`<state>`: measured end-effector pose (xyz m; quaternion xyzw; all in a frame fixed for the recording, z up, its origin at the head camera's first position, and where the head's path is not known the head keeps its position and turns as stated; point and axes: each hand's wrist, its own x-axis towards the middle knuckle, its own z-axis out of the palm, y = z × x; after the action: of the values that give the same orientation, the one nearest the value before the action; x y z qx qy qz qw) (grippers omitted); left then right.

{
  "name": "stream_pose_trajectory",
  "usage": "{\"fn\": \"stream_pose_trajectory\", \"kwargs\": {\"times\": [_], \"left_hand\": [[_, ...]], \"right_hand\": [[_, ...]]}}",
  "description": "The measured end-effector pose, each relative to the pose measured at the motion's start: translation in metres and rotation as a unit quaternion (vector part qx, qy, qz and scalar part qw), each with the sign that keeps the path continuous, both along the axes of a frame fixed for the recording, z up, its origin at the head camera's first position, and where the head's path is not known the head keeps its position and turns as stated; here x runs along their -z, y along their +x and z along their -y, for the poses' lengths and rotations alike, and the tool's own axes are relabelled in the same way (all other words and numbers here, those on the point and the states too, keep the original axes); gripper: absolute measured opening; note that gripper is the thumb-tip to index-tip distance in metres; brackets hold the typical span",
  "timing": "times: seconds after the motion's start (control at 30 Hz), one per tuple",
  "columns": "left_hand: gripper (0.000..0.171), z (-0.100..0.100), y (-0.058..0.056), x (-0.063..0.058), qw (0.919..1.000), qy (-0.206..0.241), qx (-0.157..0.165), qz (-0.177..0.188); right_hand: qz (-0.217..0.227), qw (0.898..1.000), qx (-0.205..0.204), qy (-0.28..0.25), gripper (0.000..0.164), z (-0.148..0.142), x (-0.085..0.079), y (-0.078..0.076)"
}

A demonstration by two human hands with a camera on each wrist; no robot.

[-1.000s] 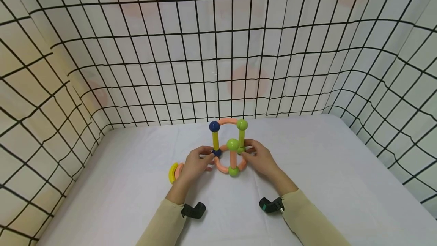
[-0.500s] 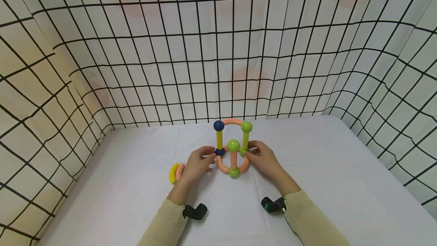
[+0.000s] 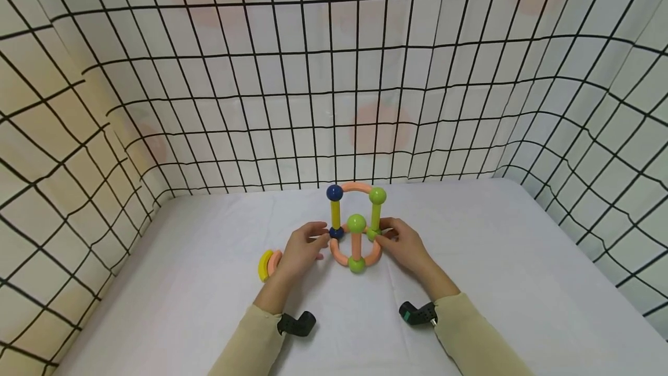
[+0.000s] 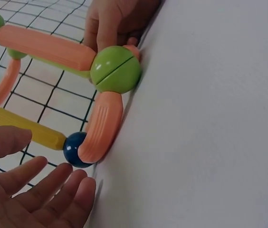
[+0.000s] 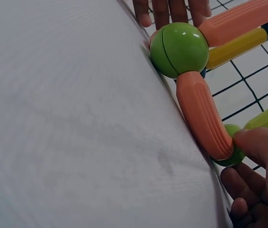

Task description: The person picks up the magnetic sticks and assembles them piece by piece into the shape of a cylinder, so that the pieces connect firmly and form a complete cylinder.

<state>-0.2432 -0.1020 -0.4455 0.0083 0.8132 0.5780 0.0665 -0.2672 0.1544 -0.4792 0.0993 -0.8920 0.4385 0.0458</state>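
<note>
A magnetic stick-and-ball frame stands on the table, with a ring of curved orange sticks [image 4: 101, 128] at its base. Three upright sticks rise from it: a yellow stick [image 3: 336, 214] between navy balls, a light green stick [image 3: 376, 216], and an orange stick [image 3: 356, 245] in front. One curved orange stick [image 3: 356, 187] joins the two rear top balls. My right hand [image 3: 404, 246] pinches the rear right lower green ball [image 5: 236, 154], thumb over it and fingers behind. My left hand [image 3: 302, 248] has loosely spread fingers beside the lower navy ball [image 4: 76, 149], holding nothing.
Curved yellow [image 3: 265, 266] and orange [image 3: 273, 262] sticks lie left of the frame, partly behind my left wrist. A black grid net [image 3: 329, 91] rises behind and along both sides of the white-covered table [image 3: 501, 283].
The rear of the frame has shifted slightly right, and my right hand has moved with it. My left fingers, earlier at the lower navy ball, now stand spread beside it.
</note>
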Motion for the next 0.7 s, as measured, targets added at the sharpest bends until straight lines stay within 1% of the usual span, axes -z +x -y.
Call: {"fn": "stream_pose_trajectory", "kwargs": {"times": [0.07, 0.17, 0.3, 0.5, 0.6, 0.7], "left_hand": [[0.04, 0.0, 0.001, -0.002, 1.0, -0.005, 0.0, -0.006], [0.038, 0.0, 0.003, -0.004, 0.9995, -0.021, -0.003, -0.025], [0.036, 0.0, 0.006, -0.008, 0.998, -0.036, -0.013, -0.049], [0.033, 0.007, 0.018, -0.016, 0.9979, -0.019, -0.029, -0.054], [0.031, 0.013, 0.022, -0.021, 0.9976, -0.007, -0.029, -0.063], [0.03, 0.02, 0.027, -0.026, 0.9973, -0.007, -0.03, -0.067]], "right_hand": [[-0.01, 1.0, -0.003, -0.003, 0.04, 0.0, 0.001, 0.001], [-0.027, 1.0, -0.003, 0.008, 0.04, -0.001, 0.003, 0.001], [-0.043, 0.999, 0.003, 0.019, 0.039, -0.002, 0.006, 0.001], [-0.05, 0.999, -0.004, 0.015, 0.039, -0.001, 0.005, 0.002], [-0.054, 0.998, -0.006, 0.015, 0.039, 0.0, 0.003, 0.004], [-0.058, 0.998, -0.008, 0.011, 0.038, 0.001, 0.001, 0.005]]}}
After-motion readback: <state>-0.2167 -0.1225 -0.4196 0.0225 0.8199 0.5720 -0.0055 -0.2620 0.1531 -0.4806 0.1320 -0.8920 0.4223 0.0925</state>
